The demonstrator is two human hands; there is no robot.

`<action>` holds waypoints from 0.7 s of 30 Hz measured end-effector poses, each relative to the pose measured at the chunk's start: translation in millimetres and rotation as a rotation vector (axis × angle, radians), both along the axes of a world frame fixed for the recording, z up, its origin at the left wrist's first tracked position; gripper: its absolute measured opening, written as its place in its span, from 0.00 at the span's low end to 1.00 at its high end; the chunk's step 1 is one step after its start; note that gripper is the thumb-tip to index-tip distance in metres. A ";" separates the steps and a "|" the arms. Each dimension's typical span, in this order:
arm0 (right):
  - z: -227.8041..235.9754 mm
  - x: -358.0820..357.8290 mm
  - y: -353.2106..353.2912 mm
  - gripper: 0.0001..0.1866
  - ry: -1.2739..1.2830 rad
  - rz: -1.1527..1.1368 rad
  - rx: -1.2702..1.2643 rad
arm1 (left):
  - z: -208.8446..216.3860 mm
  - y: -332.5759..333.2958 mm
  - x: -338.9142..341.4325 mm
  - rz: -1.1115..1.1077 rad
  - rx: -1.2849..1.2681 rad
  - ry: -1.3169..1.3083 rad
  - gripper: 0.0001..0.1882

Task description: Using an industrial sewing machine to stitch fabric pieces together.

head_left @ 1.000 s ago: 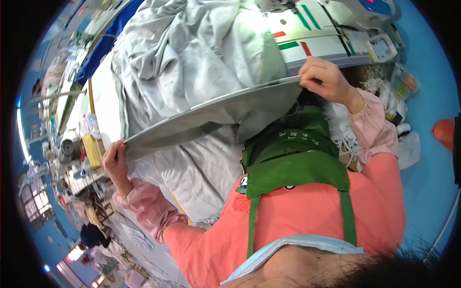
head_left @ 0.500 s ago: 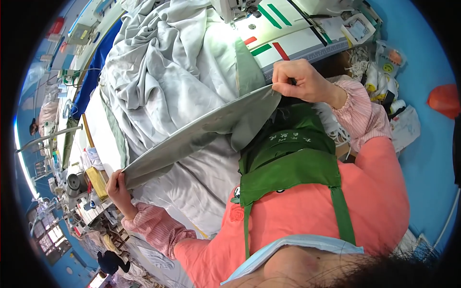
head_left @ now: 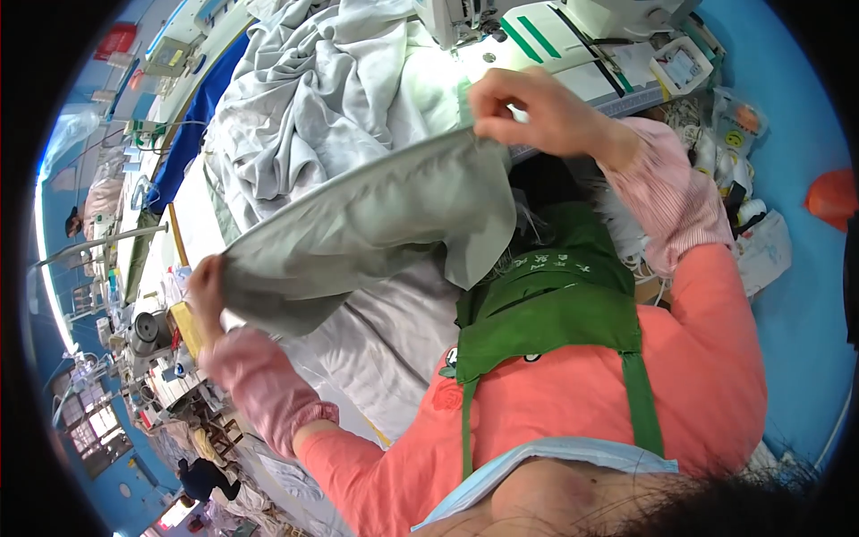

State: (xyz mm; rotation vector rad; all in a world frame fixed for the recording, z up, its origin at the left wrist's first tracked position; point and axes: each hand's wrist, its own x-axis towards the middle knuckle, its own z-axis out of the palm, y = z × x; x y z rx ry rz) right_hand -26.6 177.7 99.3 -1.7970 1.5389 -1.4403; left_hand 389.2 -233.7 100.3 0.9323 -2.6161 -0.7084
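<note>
A grey-green piece of fabric (head_left: 367,224) stretches between my two hands, its upper edge pulled into a slanting line and its lower part hanging loose in folds. My left hand (head_left: 208,288) pinches the corner at the lower left; its fingers are partly blurred. Higher up, near the sewing machine (head_left: 461,20), my right hand (head_left: 537,112) grips the other end between thumb and fingers. Behind the piece lies a large crumpled heap of light grey cloth (head_left: 295,107) on the table. More pale cloth (head_left: 385,336) drapes below it, towards my lap.
Green tape strips (head_left: 531,38) mark the machine bed. A small white tray (head_left: 680,67) stands at the far right, above thread cones and plastic bags (head_left: 738,121). A red bag (head_left: 832,199) is against the blue wall. Another person (head_left: 204,480) is in the background at lower left.
Both hands have risen away from me, the right one also shifting left. The fabric's lower part has billowed out, showing more of its face.
</note>
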 end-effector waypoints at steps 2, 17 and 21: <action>-30.4 -10.6 -18.5 0.08 -0.043 -0.032 0.048 | -38.7 -13.4 -30.6 -0.129 -0.010 -0.159 0.12; -32.0 -39.1 -67.1 0.10 0.022 0.001 0.314 | -37.2 97.1 -228.9 -0.381 -0.426 0.041 0.09; -25.7 -37.5 -69.4 0.10 -0.010 0.009 0.307 | -29.7 182.7 -299.1 -0.703 -0.167 0.334 0.16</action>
